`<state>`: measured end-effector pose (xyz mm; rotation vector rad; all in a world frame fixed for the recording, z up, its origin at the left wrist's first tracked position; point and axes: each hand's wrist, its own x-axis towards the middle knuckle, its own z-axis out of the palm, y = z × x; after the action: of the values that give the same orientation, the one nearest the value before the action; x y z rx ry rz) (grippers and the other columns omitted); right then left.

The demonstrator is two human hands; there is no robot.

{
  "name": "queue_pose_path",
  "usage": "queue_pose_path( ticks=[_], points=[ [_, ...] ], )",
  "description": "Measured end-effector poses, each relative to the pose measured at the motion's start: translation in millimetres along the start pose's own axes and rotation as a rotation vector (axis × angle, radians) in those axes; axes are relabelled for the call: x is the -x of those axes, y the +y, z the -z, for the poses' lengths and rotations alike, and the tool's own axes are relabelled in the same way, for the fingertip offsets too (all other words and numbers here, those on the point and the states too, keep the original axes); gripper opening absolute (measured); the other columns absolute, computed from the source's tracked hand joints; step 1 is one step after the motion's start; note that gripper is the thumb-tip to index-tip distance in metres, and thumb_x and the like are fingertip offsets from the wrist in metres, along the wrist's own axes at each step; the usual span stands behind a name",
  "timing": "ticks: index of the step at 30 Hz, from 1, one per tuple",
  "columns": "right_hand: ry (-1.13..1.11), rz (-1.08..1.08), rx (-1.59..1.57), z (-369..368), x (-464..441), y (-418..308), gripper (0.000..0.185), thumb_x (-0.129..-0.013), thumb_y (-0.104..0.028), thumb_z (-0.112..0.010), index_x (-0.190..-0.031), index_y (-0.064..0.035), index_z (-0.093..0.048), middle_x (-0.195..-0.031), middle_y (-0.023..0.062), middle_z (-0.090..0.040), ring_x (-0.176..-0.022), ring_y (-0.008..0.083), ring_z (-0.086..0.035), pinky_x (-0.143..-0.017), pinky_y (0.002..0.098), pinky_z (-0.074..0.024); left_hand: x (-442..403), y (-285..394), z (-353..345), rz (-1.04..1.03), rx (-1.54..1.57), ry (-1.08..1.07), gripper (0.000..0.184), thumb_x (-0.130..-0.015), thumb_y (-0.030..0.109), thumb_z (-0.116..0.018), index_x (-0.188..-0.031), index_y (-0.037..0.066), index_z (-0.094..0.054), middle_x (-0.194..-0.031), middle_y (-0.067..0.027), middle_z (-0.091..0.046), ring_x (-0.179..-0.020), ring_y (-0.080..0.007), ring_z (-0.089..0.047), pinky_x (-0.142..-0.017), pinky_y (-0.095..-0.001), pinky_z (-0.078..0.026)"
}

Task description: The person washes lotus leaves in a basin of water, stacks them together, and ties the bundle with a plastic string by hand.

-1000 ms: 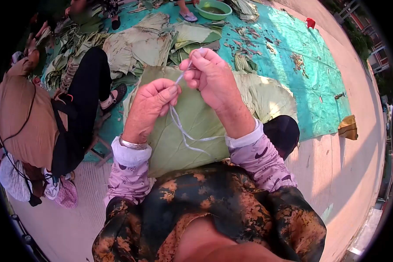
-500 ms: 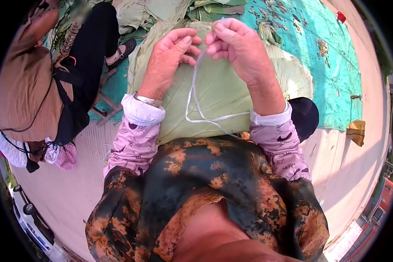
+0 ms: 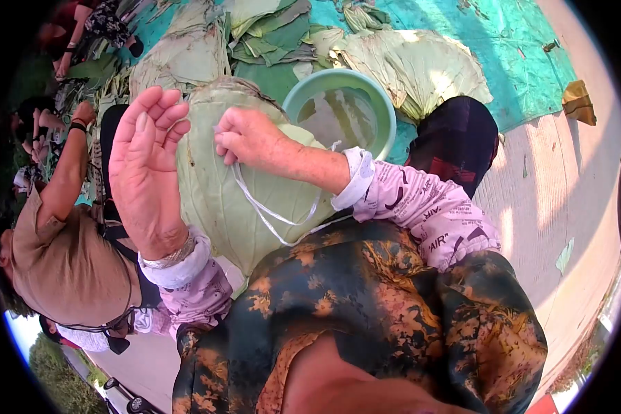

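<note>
My left hand (image 3: 145, 172) is raised at the left with its palm up and fingers stretched, holding nothing. Over the stack of large pale green leaves (image 3: 217, 200), my right hand (image 3: 252, 140) is closed on a white string (image 3: 259, 207). The string hangs from its fingers in a loop and trails towards my right sleeve. The leaf stack lies across my lap, its brown-edged end away from me. Just beyond my right forearm is a green basin (image 3: 391, 127) with murky water in it.
A person in a brown top (image 3: 83, 269) sits close at the left, one arm stretched forward. More large leaves (image 3: 421, 69) lie on the green sheet (image 3: 531, 83) ahead. A brown folded object (image 3: 578, 102) stands at the right, and other people are at the upper left.
My left hand has moved left, away from the string, and opened. My right hand has swung left across the leaves with the string. The basin now shows near my right forearm.
</note>
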<state>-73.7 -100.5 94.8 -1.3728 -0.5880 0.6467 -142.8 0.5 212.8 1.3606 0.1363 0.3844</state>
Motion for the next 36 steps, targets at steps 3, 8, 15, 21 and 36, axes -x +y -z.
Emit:
queue_pose_path(
  ticks=[3,8,15,21,36],
  points=[
    [-0.068,-0.079,-0.153,-4,-4,8,0.013,-0.086,-0.014,-0.048,-0.087,-0.0008,-0.049,-0.077,0.0073,-0.06,-0.063,0.0123,-0.059,-0.055,0.0238,-0.0482,-28,-10,-12,0.02,0.139,-0.076,0.032,-0.088,0.012,-0.048,-0.115,-0.006,-0.045,-0.105,-0.0151,-0.055,-0.091,-0.019,-0.056,-0.081,-0.0298,-0.045],
    [-0.16,-0.158,-0.225,3,-4,4,0.014,-0.086,-0.015,-0.048,-0.088,-0.0008,-0.048,-0.077,0.0076,-0.06,-0.065,0.0135,-0.06,-0.056,0.0238,-0.0485,-90,-81,3,0.143,0.37,-0.146,0.028,-0.088,0.013,-0.05,-0.11,-0.004,-0.048,-0.096,-0.0109,-0.058,-0.081,-0.0159,-0.057,-0.075,-0.0275,-0.048],
    [0.037,-0.219,-0.303,73,4,-17,0.014,-0.086,-0.016,-0.05,-0.089,-0.0025,-0.05,-0.078,0.0081,-0.06,-0.066,0.0152,-0.061,-0.058,0.0254,-0.0486,-94,-114,28,0.211,0.381,-0.216,0.023,-0.087,0.013,-0.05,-0.105,-0.002,-0.052,-0.087,-0.0081,-0.059,-0.072,-0.0119,-0.056,-0.067,-0.0242,-0.048],
    [0.266,-0.064,-0.274,125,10,-54,0.012,-0.087,-0.017,-0.05,-0.089,-0.0049,-0.051,-0.081,0.0072,-0.06,-0.07,0.0141,-0.06,-0.063,0.0255,-0.0485,-78,-108,35,0.25,0.204,-0.354,0.02,-0.087,0.014,-0.051,-0.1,-0.001,-0.055,-0.081,-0.0062,-0.06,-0.065,-0.0094,-0.055,-0.059,-0.0204,-0.043],
    [0.384,-0.442,0.57,247,57,75,0.019,-0.084,-0.019,-0.051,-0.093,-0.0021,-0.053,-0.071,0.0055,-0.06,-0.054,0.0104,-0.055,-0.048,0.0228,-0.0441,-71,-141,62,0.2,-0.369,-0.327,0.021,-0.086,0.017,-0.052,-0.098,0.002,-0.06,-0.078,-0.0017,-0.06,-0.063,-0.0057,-0.051,-0.056,-0.0183,-0.038]
  ],
)
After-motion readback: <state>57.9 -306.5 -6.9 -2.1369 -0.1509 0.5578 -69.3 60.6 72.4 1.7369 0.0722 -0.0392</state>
